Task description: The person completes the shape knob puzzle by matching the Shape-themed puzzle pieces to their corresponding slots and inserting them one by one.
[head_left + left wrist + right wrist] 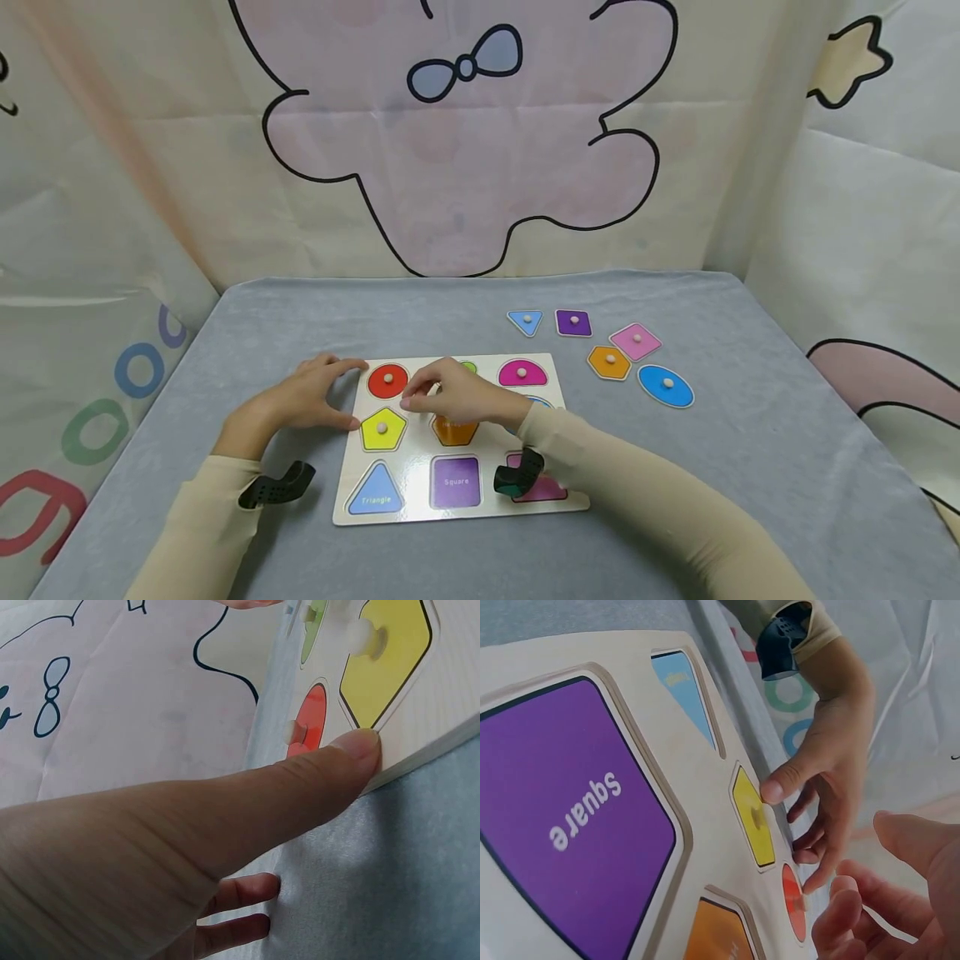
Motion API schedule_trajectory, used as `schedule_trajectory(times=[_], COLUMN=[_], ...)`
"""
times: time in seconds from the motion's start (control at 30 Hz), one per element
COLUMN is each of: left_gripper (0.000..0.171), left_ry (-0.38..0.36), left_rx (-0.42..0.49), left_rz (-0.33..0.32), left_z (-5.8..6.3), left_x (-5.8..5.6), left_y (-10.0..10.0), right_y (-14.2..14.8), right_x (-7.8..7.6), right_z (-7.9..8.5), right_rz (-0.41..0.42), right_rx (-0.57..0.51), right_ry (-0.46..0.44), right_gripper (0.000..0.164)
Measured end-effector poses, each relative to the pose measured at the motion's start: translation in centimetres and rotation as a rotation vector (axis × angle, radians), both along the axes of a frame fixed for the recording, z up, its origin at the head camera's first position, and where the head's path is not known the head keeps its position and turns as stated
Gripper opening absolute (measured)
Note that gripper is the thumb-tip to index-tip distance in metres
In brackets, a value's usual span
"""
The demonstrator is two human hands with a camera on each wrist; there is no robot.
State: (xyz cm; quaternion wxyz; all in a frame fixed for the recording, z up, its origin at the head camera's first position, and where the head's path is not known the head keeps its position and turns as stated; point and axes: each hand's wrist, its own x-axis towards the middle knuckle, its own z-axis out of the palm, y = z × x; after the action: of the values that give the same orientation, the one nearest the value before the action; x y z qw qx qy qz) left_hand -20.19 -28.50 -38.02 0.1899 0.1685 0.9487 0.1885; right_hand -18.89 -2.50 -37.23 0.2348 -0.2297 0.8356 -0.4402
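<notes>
A white shape-puzzle board (416,467) lies on the cloth-covered table. At its left edge is my left hand (311,396), the straight thumb pressing beside the yellow pentagon piece (382,444) and a fingertip near the top-left corner. My right hand (465,394) hovers over the board's upper middle, fingers loosely bent and thumb apart from them, with nothing between. Close to its fingertips is the red circle piece (377,385). A pink semicircle piece (510,375) sits in the top row. The right hand hides most of a green piece (469,366).
Printed recesses for a triangle (377,492), a square (455,493) and a hexagon (454,433) show no knobs. Right of the board lie a loose blue triangle (525,327), purple square (566,329), pink parallelogram (630,346), orange hexagon (603,371) and blue oval (660,393).
</notes>
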Motion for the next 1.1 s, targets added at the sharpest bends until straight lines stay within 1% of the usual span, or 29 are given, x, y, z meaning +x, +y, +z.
schedule_trajectory(times=[0.27, 0.47, 0.67, 0.9, 1.0, 1.1], left_gripper=[0.09, 0.089, 0.089, 0.089, 0.089, 0.089], left_ry=[0.006, 0.015, 0.024, 0.017, 0.019, 0.025], left_rx=[0.005, 0.003, -0.002, 0.001, 0.003, 0.005], left_rz=[0.006, 0.015, 0.012, 0.012, 0.005, -0.002], left_z=[0.1, 0.0, -0.3, -0.2, 0.0, 0.1], left_x=[0.2, 0.3, 0.3, 0.3, 0.4, 0.4], left_y=[0.1, 0.1, 0.1, 0.2, 0.1, 0.1], right_y=[1.5, 3.1, 4.9, 6.7, 7.5, 8.4], right_x=[0.2, 0.6, 1.2, 1.5, 1.6, 1.5], right_z=[0.3, 0.5, 0.6, 1.2, 1.2, 1.1], right_rz=[-0.017, -0.033, -0.056, -0.047, -0.065, -0.092], right_rx=[-0.002, -0.016, -0.011, -0.043, -0.028, -0.011], right_ry=[0.034, 0.084, 0.092, 0.166, 0.202, 0.209], right_gripper=[0.017, 0.018, 0.02, 0.022, 0.022, 0.023])
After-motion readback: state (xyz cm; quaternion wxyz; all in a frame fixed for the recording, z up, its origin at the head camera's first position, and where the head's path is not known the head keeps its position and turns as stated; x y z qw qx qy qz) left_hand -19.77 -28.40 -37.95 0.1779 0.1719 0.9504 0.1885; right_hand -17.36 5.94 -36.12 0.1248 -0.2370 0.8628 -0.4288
